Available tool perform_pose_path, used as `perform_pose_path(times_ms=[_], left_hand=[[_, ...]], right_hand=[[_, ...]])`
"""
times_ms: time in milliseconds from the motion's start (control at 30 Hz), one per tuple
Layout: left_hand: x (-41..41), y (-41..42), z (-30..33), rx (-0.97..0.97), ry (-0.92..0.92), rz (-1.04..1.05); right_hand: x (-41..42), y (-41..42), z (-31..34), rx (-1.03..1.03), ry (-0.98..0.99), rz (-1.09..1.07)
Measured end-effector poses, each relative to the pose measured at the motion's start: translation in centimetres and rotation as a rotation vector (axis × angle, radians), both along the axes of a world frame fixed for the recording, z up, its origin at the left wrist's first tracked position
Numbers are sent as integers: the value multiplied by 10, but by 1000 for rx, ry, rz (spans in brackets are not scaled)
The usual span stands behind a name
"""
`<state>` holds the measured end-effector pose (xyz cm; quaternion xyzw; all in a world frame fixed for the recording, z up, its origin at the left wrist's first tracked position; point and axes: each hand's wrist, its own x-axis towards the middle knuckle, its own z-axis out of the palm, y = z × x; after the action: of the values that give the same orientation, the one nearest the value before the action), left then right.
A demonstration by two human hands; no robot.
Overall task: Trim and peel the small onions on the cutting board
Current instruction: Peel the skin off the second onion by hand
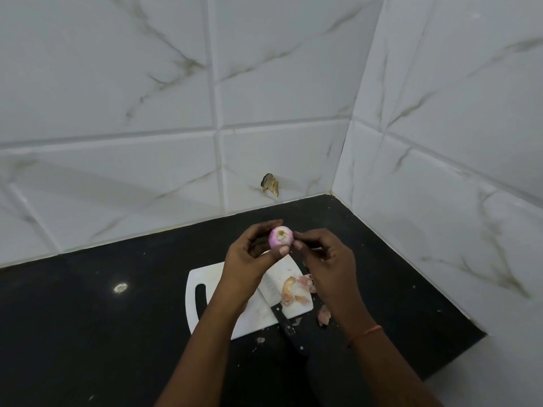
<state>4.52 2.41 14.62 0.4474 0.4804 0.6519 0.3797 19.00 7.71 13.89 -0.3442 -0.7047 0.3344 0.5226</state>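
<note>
Pink onion point(281, 237) sat gripped in left hand point(249, 257), trimmed end facing up; right hand point(323, 254) pinched its three-o'clock edge.

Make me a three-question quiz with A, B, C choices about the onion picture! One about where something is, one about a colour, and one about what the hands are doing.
1. Where does the knife lie?
A. On the edge of the cutting board
B. In a sink
C. In a hand

2. What colour is the counter?
A. White
B. Black
C. Green

3. What is the left hand doing?
A. Lying flat
B. Holding the onion
C. Gripping the knife

Answers:
1 A: its blade rests on the board, handle sticking off onto the counter.
2 B: the surface under the board is black.
3 B: its fingers pinch the onion while the right hand picks at it.
</note>
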Motion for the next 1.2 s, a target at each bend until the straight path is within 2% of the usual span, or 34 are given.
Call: perform_pose_path(times_ms=[133, 333, 467, 667, 767, 900, 967, 1033, 1100, 1200], left_hand=[[-3, 1, -2, -14, 58, 40], [-10, 0, -3, -43, 138, 36], [-10, -4, 1, -60, 139, -18], [-12, -8, 3, -91, 14, -61], [-11, -7, 2, -110, -21, -58], [-8, -5, 0, -134, -86, -38], [-7, -4, 1, -162, -125, -34], [-6, -4, 2, -179, -188, -50], [-5, -3, 3, -193, -226, -67], [-2, -4, 4, -241, -222, -72]], right_hand=[[2, 5, -4, 251, -160, -55], [2, 5, -1, 256, -334, -35], [-1, 5, 2, 168, -281, -61], [5, 9, 0, -97, -98, -173], [7, 10, -1, -85, -162, -201], [6, 8, -1, -39, -125, -220], [5, 5, 1, -6, -104, -160], [1, 1, 4, -54, -51, -20], [-3, -2, 7, -41, -77, 93], [-8, -2, 5, 14, -81, 102]])
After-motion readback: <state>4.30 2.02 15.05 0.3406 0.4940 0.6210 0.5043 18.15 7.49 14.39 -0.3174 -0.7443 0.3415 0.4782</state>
